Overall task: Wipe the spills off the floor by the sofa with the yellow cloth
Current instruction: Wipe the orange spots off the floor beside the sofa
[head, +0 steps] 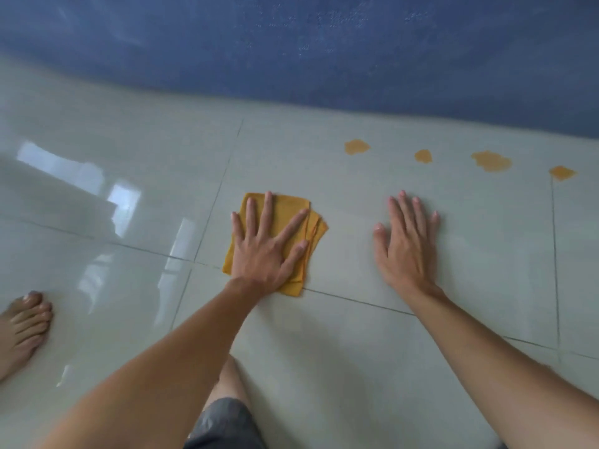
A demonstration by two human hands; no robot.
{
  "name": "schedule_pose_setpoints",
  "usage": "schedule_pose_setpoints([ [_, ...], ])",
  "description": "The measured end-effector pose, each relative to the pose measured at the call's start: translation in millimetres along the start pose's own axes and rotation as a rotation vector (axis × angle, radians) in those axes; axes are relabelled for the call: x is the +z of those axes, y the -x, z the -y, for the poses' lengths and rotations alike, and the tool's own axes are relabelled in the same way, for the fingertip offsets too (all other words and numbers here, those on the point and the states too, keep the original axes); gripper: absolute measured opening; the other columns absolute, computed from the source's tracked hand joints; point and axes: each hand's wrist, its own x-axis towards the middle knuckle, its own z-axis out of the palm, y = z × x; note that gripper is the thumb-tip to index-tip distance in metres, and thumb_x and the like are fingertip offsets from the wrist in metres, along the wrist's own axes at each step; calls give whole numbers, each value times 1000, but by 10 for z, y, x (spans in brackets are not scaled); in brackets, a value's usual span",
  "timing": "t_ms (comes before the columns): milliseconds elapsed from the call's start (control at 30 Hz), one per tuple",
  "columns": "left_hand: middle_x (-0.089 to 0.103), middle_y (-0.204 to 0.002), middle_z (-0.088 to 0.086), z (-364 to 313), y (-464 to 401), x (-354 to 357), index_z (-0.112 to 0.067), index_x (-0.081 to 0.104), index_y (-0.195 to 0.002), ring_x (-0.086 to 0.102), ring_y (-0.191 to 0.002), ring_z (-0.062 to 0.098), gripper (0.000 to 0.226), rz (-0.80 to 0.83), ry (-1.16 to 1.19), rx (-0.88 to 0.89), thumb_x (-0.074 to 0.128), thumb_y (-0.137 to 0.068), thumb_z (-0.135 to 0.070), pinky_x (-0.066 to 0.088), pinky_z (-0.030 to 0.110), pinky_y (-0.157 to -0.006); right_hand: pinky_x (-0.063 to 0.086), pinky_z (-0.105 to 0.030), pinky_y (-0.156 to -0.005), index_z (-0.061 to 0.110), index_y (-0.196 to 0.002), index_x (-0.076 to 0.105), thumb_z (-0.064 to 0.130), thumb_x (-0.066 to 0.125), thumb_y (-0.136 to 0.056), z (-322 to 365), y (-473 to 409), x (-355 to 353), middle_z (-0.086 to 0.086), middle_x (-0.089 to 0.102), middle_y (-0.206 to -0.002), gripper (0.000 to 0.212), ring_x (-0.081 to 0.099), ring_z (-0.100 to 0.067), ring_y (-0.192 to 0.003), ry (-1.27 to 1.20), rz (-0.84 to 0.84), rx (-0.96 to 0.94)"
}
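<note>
A folded yellow cloth [288, 205] lies flat on the pale tiled floor [356, 335], just left of centre. My left hand [265, 254] presses down on it with the fingers spread, covering most of it. My right hand [405, 244] rests flat on the bare tile to the right of the cloth, fingers apart, holding nothing. Several orange spills sit in a row further away and to the right, close to the sofa: one spill [356, 146] nearest the cloth, another spill [491, 161] larger, and the last spill [562, 173] at the far right. The cloth touches none of them.
The blue sofa [291, 53] fills the top of the view, its lower edge running just beyond the spills. A bare foot [24, 322] stands on the floor at the left edge. My bent knee and grey shorts [223, 419] are at the bottom centre.
</note>
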Motion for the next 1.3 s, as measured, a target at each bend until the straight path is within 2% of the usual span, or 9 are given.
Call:
schedule_pose_setpoints([
  [167,-5,-167,8,196,-123,-7,-57,4,-150,-2,-151,44,60,9,21,-133,18,-93,-69,3,66,-118,14,-60,-120,10,-152,34,40,28,-96,-275,124,55,-10,31,-160,64,26,-32,-149,116,38,-9],
  [367,-8,-167,6,349,-973,-116,-59,2,-149,-6,-152,42,59,11,24,-235,15,-93,-70,-1,65,-119,12,-60,-120,10,-153,31,37,29,-96,-271,117,87,-9,27,-162,63,22,-32,-150,103,17,-17],
  [567,-7,-167,8,-84,-2017,-207,-57,1,-150,-8,-151,44,62,5,21,-190,9,-90,-71,-4,67,-116,14,-60,-120,11,-153,32,37,32,-96,-286,133,123,-8,25,-162,63,21,-31,-151,122,-17,-19],
  [700,1,-167,12,-657,-2253,-202,-54,1,-151,-8,-150,45,63,0,20,-71,6,-90,-70,-4,69,-115,17,-59,-120,11,-152,35,38,36,-95,-287,127,112,-8,29,-161,63,23,-29,-150,81,-22,-21],
  [767,-1,-167,11,-854,-2163,-178,-54,1,-151,-7,-150,46,63,-6,20,-5,5,-91,-70,-4,70,-115,15,-58,-121,10,-150,40,39,37,-95,-301,116,107,-9,33,-160,62,26,-27,-149,-38,-51,-16],
  [867,-4,-167,9,-1085,-1831,-153,-54,3,-151,-5,-150,46,62,19,28,78,9,-92,-69,-1,70,-115,15,-52,-122,5,-147,43,34,38,-98,-361,121,3,-12,35,-158,57,29,-22,-149,-400,-131,39],
  [933,-4,-167,9,-1189,-1510,-117,-54,4,-152,-3,-150,46,62,27,26,114,11,-92,-68,0,70,-115,18,-49,-123,3,-147,42,32,36,-99,-410,121,-87,-12,32,-159,56,27,-22,-149,-493,-146,85],
  [1167,2,-167,10,-1163,-255,41,-53,8,-152,3,-150,47,61,28,29,106,21,-94,-67,5,69,-116,18,-55,-120,6,-146,45,38,29,-95,-892,332,-277,-14,39,-156,62,32,-32,-146,-41,-65,195],
  [1300,1,-168,8,-897,-125,68,-55,6,-151,1,-151,44,61,17,13,9,22,-93,-69,6,66,-118,14,-57,-121,9,-151,37,41,26,-95,-1189,386,-264,-11,32,-159,65,26,-32,-149,90,18,175],
])
